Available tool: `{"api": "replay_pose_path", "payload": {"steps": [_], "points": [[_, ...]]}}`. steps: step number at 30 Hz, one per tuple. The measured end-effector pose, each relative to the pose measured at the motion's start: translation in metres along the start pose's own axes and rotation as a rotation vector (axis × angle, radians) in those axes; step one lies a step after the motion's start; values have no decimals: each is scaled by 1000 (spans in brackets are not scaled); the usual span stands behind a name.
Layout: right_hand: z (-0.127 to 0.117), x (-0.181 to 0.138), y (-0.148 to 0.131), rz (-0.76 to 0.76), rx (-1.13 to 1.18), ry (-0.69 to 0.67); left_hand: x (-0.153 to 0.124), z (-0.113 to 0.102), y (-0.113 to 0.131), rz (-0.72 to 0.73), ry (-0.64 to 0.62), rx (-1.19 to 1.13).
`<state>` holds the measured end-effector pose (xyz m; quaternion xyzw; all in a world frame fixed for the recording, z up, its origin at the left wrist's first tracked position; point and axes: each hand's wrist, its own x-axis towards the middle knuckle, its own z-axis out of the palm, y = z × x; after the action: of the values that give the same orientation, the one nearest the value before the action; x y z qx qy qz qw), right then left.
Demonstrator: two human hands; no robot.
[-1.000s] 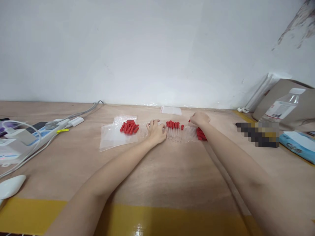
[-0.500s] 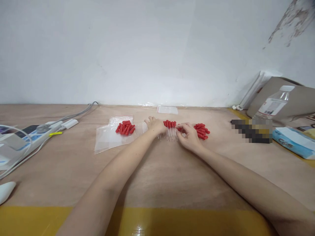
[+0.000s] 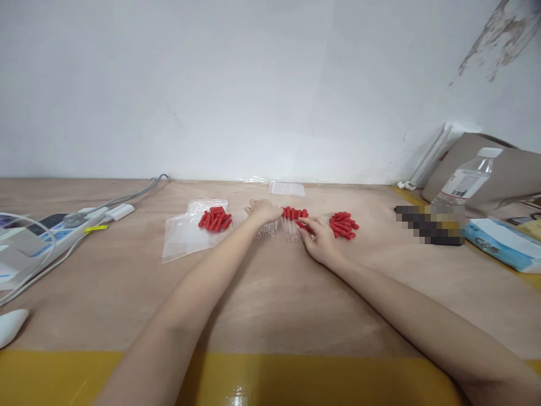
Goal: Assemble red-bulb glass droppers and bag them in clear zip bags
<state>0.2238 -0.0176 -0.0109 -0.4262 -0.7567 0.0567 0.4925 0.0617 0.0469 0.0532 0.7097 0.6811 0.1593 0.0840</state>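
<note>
My left hand [image 3: 264,210] lies far out on the wooden table [image 3: 270,293], fingers curled over a row of clear dropper tubes [image 3: 266,229]; what it grips is hidden. My right hand [image 3: 320,239] sits just right of it, fingertips pinched on a red-capped dropper [image 3: 302,224] at the edge of a row of capped droppers [image 3: 292,215]. One pile of loose red rubber caps [image 3: 344,224] lies right of my right hand. Another pile of red caps [image 3: 214,219] lies on a clear plastic bag [image 3: 183,237] left of my left hand.
A power strip with cables [image 3: 63,228] and a white mouse [image 3: 10,327] are at the left. A water bottle [image 3: 465,180], a cardboard box [image 3: 507,169] and a blue packet [image 3: 502,245] stand at the right. A small clear bag [image 3: 287,189] lies by the white wall. Yellow tape [image 3: 270,378] runs along the near edge.
My right hand came from the right cap pile to the capped droppers and now pinches one. My left hand slid slightly away along the clear tubes.
</note>
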Motion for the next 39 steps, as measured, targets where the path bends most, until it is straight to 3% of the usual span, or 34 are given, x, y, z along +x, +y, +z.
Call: {"api": "replay_pose_path", "payload": {"steps": [5, 7, 11, 15, 27, 39], "points": [[-1, -1, 0, -88, -1, 11, -41, -13, -30, 270, 64, -64], [-1, -3, -3, -99, 9, -10, -59, -7, -47, 504, 191, -105], [-5, -7, -15, -119, 16, -79, -81, 13, -74, 682, 251, -105], [-6, -10, -25, -129, 16, -146, -84, 25, -82, 761, 336, -140], [-3, -12, -22, -185, 105, -184, -81, 27, -84, 817, 310, -129], [4, -11, -17, -117, 141, -193, -83, 24, -76, 935, 338, -194]]}}
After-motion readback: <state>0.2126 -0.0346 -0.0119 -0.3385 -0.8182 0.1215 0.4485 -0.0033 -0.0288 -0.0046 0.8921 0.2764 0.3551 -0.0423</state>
